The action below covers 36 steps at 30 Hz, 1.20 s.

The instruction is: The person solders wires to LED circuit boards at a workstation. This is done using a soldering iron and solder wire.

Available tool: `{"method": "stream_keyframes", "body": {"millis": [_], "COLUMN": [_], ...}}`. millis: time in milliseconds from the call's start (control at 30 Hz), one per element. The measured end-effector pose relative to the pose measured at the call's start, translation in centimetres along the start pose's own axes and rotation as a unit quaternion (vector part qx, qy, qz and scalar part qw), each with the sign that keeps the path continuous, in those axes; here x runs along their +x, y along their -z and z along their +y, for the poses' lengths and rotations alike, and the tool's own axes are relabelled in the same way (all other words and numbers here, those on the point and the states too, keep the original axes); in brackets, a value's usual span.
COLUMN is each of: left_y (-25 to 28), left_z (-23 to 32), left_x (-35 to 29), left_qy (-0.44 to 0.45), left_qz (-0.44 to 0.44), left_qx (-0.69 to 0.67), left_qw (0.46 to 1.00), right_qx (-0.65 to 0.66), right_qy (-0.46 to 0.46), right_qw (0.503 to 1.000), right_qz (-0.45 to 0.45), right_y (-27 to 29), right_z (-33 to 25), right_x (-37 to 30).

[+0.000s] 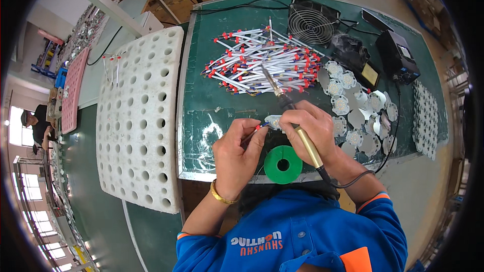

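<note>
My left hand (236, 146) is closed, thumb and fingers pinching a short cable end (260, 127) with a red band and blue tip. That end meets the edge of a small silver-white circuit board (273, 121). My right hand (318, 125) wraps round a soldering iron (309, 147) with a gold-coloured handle; its metal tip points up and left, away from the board. The right fingers also reach the board's right side, hiding part of it. Just below both hands, a green spool (276, 170) with a dark centre lies at the table's front edge.
Beyond my hands lies a heap of white cables (262, 63) with red bands. To the right are loose round circuit boards (355, 136), a fan (313, 22), an iron stand (370, 74) and a black soldering station (398, 55). A white perforated panel (136, 136) stands left; a person (38, 123) is farther off.
</note>
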State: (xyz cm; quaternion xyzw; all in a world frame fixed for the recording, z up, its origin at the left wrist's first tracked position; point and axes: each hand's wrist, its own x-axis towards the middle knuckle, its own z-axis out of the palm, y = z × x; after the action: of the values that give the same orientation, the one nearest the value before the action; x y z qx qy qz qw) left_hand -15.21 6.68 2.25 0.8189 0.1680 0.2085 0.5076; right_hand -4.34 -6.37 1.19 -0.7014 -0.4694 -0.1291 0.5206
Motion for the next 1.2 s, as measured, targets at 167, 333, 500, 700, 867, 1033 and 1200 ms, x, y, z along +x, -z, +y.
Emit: {"method": "stream_keyframes", "body": {"millis": [167,333,500,700,867,1033,1200], "left_y": [-0.2,-0.1,-0.5,-0.7,-0.7,-1.2,-1.3], "left_z": [-1.3,-1.2,-0.7,-0.2,-0.5,-0.2,-0.1], "left_x": [0.5,0.6,0.7,0.5,0.3,0.0,-0.2], "left_qy": [0.101,0.129,0.170,0.194,0.201,0.179,0.185], "left_qz": [-0.054,-0.083,-0.092,-0.078,-0.067,-0.032,-0.030], "left_qx": [-0.263,-0.329,-0.335,-0.350,-0.346,-0.353,-0.312], "left_qw": [0.958,0.932,0.922,0.913,0.914,0.918,0.931], "right_qx": [0.055,0.081,0.071,0.072,0.065,0.064,0.060], "right_qy": [-0.021,-0.017,-0.012,0.002,0.007,0.013,0.005], "right_qw": [0.997,0.995,0.995,0.993,0.993,0.993,0.992], "right_qz": [0.043,0.057,0.069,0.095,0.098,0.102,0.112], "right_y": [-0.4,-0.6,-0.6,-1.0,-1.2,-1.3,-1.2], "right_z": [0.3,-0.1,-0.1,0.0,0.1,-0.1,-0.5], "right_x": [-0.1,-0.2,-0.5,-1.0,-1.1,-0.9,-0.9]}}
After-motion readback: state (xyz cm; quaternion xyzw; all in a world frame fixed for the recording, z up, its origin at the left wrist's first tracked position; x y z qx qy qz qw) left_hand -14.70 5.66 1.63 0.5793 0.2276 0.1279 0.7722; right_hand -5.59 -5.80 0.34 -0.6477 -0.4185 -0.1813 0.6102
